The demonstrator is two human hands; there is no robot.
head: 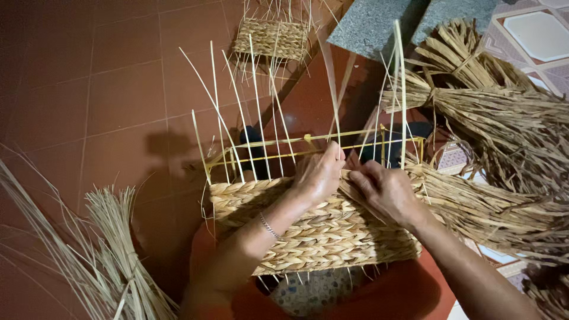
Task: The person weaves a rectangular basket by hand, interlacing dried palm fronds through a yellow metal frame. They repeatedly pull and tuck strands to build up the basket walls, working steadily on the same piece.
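Note:
A half-woven straw basket (314, 237) sits on a yellow wire frame (355, 137) in the middle of the view, with thin upright stakes (255, 112) rising from it. My left hand (318, 175) rests on the top edge of the weave, fingers pinched on a straw strand (333, 101) that runs upward. My right hand (385, 191) is beside it, pressing and gripping a flat braided strand (468, 204) that trails to the right. A thin bracelet circles my left wrist.
Bundles of dried straw (504, 112) lie at the right and another sheaf (112, 249) at the lower left. A second partly woven basket (271, 38) stands at the top. The floor is red tile (89, 89), with a grey stone slab (373, 24) behind.

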